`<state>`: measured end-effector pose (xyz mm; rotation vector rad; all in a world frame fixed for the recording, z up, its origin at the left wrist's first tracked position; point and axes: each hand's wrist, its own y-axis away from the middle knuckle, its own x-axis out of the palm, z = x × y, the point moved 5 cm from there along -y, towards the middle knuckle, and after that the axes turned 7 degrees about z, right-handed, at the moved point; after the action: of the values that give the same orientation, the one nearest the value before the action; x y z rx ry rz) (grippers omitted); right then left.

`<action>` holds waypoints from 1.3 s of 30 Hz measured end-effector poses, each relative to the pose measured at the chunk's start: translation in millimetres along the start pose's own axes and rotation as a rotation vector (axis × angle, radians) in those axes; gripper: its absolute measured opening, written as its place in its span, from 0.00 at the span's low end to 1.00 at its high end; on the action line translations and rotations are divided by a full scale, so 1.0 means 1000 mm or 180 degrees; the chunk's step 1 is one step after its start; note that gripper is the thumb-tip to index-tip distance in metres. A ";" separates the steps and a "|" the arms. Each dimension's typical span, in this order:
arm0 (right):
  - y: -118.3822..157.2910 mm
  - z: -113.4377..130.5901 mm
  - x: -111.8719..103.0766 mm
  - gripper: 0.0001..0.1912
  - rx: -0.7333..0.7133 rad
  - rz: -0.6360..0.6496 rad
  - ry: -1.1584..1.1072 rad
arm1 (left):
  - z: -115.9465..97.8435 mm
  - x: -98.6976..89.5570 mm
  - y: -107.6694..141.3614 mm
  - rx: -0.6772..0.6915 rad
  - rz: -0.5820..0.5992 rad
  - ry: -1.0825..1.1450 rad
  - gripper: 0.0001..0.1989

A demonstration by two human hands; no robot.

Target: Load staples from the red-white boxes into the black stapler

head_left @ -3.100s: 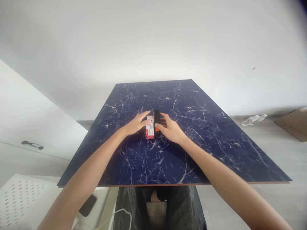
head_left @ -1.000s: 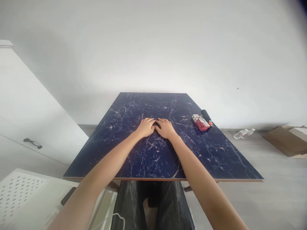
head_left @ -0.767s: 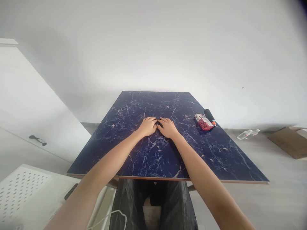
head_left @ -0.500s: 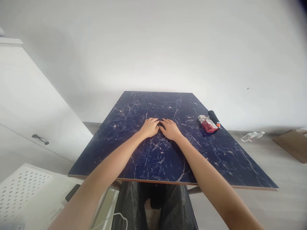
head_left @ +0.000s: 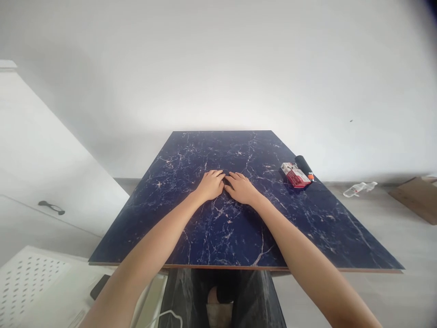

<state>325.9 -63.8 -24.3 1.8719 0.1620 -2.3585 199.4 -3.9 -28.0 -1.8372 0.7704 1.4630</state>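
My left hand (head_left: 211, 185) and my right hand (head_left: 241, 188) lie flat and palm down in the middle of a dark blue marble table (head_left: 239, 150), fingertips almost meeting. A small dark patch shows between them, too small to name. Neither hand holds anything. Near the table's right edge, well away from both hands, a red-and-white cardboard box (head_left: 296, 177) lies flat. A black cylinder with an orange end (head_left: 303, 166) lies against its far side.
A white cabinet with a dark handle (head_left: 51, 207) stands at left. Below it are a white perforated panel (head_left: 27, 284) and a black phone (head_left: 100, 287). A plastic bottle (head_left: 359, 189) and cardboard (head_left: 414, 193) lie on the grey floor at right.
The box and black cylinder, once between my hands mid-table, now lie near the right edge. My hands have let go of them and rest flat, shifting only slightly in the latest frames.
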 end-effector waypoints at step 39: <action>0.030 -0.163 -0.046 0.36 0.1790 -0.1425 -0.1651 | 0.073 -0.044 0.064 -0.0544 -0.0746 0.0719 0.18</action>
<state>498.0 -65.8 -16.3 1.4114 -0.1743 -3.3970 97.7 16.5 -4.9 -2.1686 0.5243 1.2169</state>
